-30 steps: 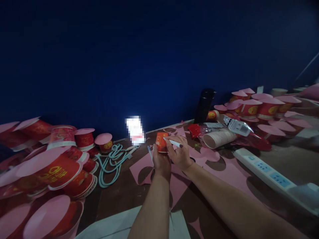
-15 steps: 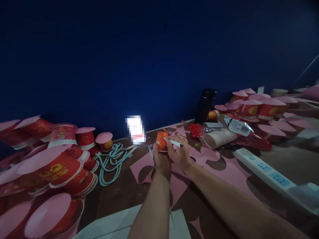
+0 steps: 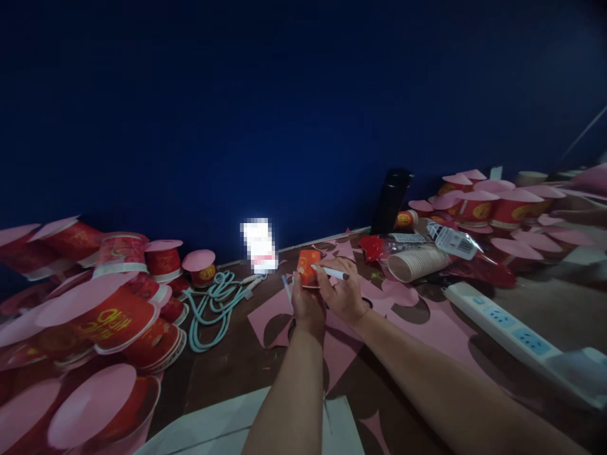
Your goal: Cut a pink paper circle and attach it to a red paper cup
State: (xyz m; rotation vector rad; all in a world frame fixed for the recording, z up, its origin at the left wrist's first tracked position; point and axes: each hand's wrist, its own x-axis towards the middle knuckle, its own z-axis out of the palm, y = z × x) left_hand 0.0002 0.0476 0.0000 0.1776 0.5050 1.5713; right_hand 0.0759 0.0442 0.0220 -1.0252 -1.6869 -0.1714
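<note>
My left hand is closed round a small red paper cup, which is held upside down with its rim downward. A white marker pen is pinched in my right hand, its tip against or very near the side of the cup. Whatever mark it leaves is too small to make out. Under both hands lie cut sheets of pink paper with round holes in them. A thin pale stick or pen lies just left of my left hand.
Red cups with pink paper discs crowd the left side; more stand at the right. A teal cable and a bright phone lie ahead. Right are a black flask, bagged paper cups and a power strip.
The pen tip has moved slightly down along the cup's side. Both hands keep their grips, and the rest stands as before.
</note>
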